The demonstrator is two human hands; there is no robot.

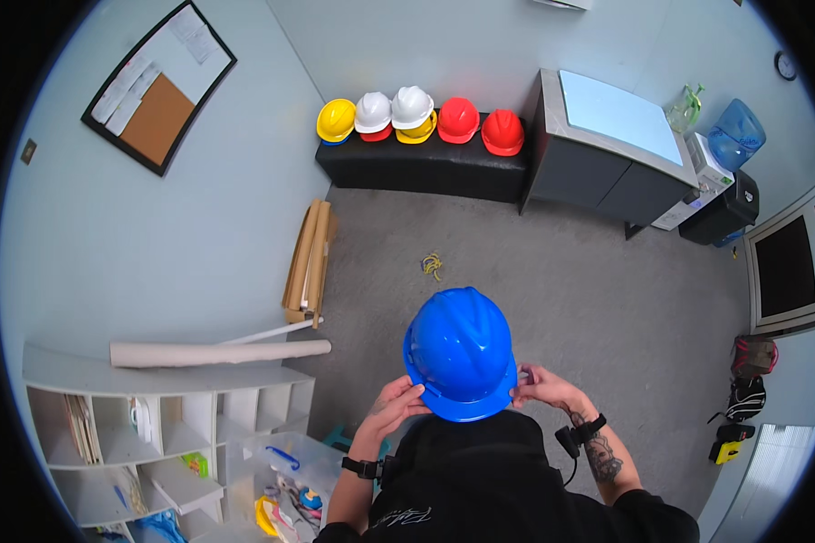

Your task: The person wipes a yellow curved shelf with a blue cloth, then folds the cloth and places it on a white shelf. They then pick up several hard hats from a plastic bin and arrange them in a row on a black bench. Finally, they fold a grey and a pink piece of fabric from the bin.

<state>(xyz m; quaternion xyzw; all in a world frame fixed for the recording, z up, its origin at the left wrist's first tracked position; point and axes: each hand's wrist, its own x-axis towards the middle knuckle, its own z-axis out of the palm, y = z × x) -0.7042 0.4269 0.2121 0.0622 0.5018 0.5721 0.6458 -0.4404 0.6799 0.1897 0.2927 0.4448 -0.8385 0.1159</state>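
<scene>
A blue hard hat is held up in front of my chest, its crown facing up and its brim towards me. My left hand grips the left side of its rim, thumb and fingers at the edge. On the other side, the fingers of my right hand pinch the rim near the brim. The inside of the hat is hidden. Black bands with small devices are strapped round both wrists.
A black bench along the far wall bears several yellow, white and red hard hats. Right of it stands a grey cabinet. A plastic bin of loose items and white shelves are at left. Cords lie on the floor.
</scene>
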